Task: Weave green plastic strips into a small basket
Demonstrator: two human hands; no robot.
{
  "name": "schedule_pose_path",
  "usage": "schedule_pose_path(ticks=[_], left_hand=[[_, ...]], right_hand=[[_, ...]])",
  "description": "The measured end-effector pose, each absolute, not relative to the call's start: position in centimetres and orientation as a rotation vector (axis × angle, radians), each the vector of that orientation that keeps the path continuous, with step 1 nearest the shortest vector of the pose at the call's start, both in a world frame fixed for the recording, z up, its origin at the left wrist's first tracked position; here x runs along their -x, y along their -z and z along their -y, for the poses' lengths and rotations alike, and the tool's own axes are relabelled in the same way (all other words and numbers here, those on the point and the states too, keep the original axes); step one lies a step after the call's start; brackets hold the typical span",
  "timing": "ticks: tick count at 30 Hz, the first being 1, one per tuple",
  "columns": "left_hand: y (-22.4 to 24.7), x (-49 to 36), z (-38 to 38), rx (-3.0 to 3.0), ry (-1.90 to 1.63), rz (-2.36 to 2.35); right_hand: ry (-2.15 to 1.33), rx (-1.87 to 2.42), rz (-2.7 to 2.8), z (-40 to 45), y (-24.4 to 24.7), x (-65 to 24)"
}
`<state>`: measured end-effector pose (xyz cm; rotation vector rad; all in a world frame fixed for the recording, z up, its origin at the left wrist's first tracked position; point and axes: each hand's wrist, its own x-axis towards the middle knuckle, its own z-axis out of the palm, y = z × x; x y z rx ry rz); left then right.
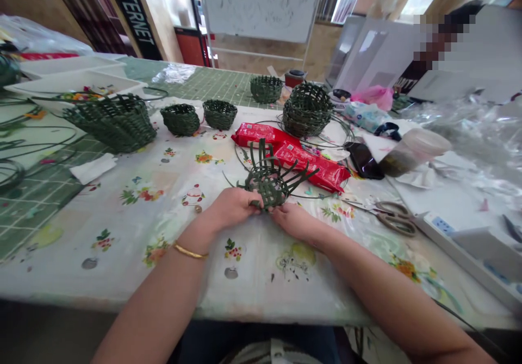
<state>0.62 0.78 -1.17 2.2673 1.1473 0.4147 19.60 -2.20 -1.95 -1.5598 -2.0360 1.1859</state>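
A partly woven green basket, with loose strips sticking up and out around its rim, is held above the table in front of me. My left hand grips its lower left edge, thumb on the weave. At the lower right edge, the fingers of my right hand are pinched on the basket, their tips partly hidden. Just behind it lie red plastic packets, and a thin green strand curves around them on the flowered tablecloth.
Finished green baskets stand along the back, including a large one at left. Scissors, a phone, a plastic cup and a power strip lie to the right. White trays sit at back left. Another person is at far right.
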Motion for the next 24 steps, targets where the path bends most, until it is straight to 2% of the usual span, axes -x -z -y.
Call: schedule_pose_path(ticks=[5, 9, 12, 17, 18, 22, 24], left_hand=[[2.0, -1.4, -0.9, -2.025, -0.603, -1.166], [1.6, -1.8, -0.6, -1.506, -0.755, -0.913], [-0.2, -1.1, 0.0, -1.394, -0.891, -0.714], [-2.9, 2.0, 0.8, -1.254, -1.612, -0.641], [-3.1, 2.5, 0.9, -1.304, -1.544, -0.624], [-2.1, 1.7, 0.9, -1.649, -0.517, -0.917], [-1.3, 0.4, 0.8, -1.792, -0.383, -1.094]], right_hand=[[-1.342, 1.572, 1.925, 2.0, 1.3, -20.5], [-1.848, 1.444, 1.614, 1.8, 1.1, -21.8], [-2.132, 1.294, 1.283, 1.6, 1.2, -22.4], [-2.220, 1.270, 1.018, 1.3, 1.2, -22.2], [-2.216, 1.278, 1.009, 1.3, 1.2, -22.1], [-2.201, 1.300, 1.011, 1.2, 1.3, -21.9], [-2.188, 1.314, 1.015, 1.3, 1.2, -21.8]])
